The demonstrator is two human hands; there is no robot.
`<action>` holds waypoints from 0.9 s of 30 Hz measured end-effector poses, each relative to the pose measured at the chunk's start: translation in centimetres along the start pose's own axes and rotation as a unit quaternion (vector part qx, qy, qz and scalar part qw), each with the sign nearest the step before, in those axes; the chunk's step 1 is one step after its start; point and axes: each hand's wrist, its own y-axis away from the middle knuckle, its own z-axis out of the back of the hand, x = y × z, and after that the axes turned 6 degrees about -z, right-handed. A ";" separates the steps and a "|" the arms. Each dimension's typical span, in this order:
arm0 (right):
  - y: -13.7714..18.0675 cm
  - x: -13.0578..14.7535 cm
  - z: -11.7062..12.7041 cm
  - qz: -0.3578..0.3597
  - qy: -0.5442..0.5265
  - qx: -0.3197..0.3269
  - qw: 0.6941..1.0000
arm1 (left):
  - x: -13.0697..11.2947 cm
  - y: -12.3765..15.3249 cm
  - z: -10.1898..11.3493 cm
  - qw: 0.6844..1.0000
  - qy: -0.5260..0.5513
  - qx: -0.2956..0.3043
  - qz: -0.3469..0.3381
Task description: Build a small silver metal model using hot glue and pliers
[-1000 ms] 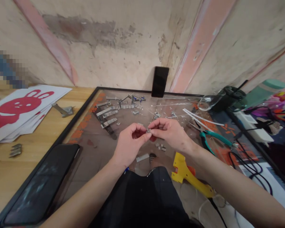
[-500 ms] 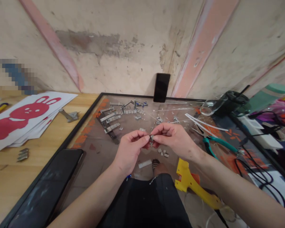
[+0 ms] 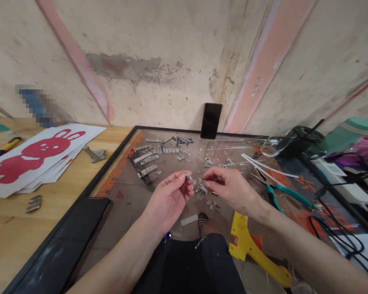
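Note:
My left hand [image 3: 168,200] is raised over the glass table, its thumb and fingers closed on a small grey metal-looking piece [image 3: 188,177]. Just to the right, my right hand [image 3: 233,188] has its thumb and forefinger drawn together, pointing down at small grey pieces [image 3: 201,188]. Whether one of these is between its fingertips I cannot make out. More grey blocks [image 3: 214,204] lie below my right fingers. Beyond my left hand, rows of grey strips [image 3: 147,169] are joined into a branching shape [image 3: 171,150].
A yellow glue gun [image 3: 248,241] and teal-handled pliers [image 3: 290,194] lie on the right, near white strips [image 3: 263,167] and black cables [image 3: 337,232]. A dark phone [image 3: 210,120] leans against the wall. At left are a large black phone [image 3: 67,237] and rabbit-picture sheets [image 3: 46,151].
My hands have come apart from their shared hold. The left keeps a small grey piece; the right has moved slightly right and down toward the loose pieces. The view has tilted up slightly.

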 end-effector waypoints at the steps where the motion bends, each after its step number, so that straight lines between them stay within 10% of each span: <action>1: -0.3 -0.6 0.0 0.002 0.029 -0.006 1.000 | 0.0 0.0 0.0 1.000 -0.007 0.004 0.002; 27: 0.8 1.0 0.1 0.193 0.221 -0.014 0.956 | 1.1 0.5 -0.2 0.973 -0.230 -0.026 -0.019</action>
